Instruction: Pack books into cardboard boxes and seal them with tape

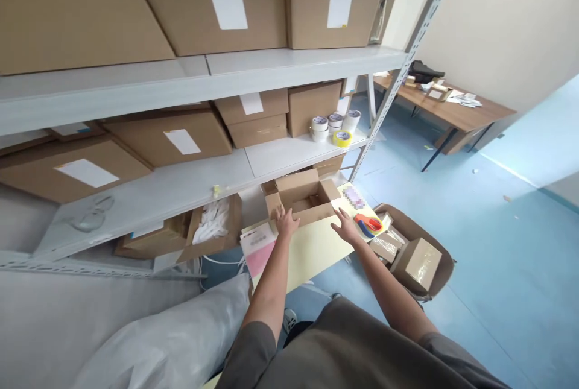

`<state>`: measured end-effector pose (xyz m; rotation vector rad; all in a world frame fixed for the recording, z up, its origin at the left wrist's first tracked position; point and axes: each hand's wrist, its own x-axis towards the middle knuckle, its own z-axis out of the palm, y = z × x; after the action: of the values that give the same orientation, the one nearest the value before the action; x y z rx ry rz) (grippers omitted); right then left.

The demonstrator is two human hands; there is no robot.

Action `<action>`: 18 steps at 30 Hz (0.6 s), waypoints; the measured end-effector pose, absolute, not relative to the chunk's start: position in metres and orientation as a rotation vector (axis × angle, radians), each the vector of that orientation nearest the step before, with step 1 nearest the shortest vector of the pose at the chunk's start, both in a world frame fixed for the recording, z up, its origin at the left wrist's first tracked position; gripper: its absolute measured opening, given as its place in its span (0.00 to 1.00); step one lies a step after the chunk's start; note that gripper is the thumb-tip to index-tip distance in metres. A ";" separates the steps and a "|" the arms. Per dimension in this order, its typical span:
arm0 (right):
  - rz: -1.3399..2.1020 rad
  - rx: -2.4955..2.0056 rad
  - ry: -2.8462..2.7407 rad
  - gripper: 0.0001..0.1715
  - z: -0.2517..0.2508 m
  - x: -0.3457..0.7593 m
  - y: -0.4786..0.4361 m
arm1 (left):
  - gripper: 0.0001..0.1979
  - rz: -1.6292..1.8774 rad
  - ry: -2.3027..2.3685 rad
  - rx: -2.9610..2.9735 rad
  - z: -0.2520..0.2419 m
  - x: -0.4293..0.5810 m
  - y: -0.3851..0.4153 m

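An open cardboard box (312, 214) sits at the far side of a pale yellow table (312, 256), its flaps folded outward. At the box's near left corner is my left hand (286, 221), fingers spread over the flap. My right hand (346, 227) hovers by the near right corner, its fingers apart and nothing in them; whether it touches the cardboard I cannot tell. Right of that hand lies an orange and blue tape dispenser (368, 224). A phone-like item (353, 198), blurred out, rests behind it. Papers with a pink sheet (260, 259) lie on the table's left side.
A metal shelf (289, 157) holds closed cartons (181, 135) and tape rolls (319, 126). On the floor at right stands a bin of boxes (447, 265). A large grey-white sack (176, 335) lies at lower left. A wooden desk (479, 108) is farther back.
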<state>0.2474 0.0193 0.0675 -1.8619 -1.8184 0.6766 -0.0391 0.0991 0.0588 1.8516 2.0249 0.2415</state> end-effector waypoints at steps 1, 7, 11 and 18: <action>0.679 -1.875 -1.824 0.39 0.067 0.259 0.021 | 0.32 0.170 2.070 1.795 0.057 -0.033 0.102; 0.816 -1.900 -1.941 0.45 0.052 0.287 0.065 | 0.15 0.042 2.240 1.724 0.045 -0.019 0.094; 0.935 -1.860 -2.106 0.55 0.039 0.274 0.099 | 0.08 0.099 2.271 1.680 0.044 -0.020 0.066; 1.074 -1.694 -2.168 0.46 0.023 0.259 0.086 | 0.05 0.263 2.260 1.603 0.036 -0.016 -0.013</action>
<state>0.2590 0.0861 0.0233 -1.6939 -2.1680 1.0736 -0.0157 -0.0132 0.0363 1.6029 2.2596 0.2631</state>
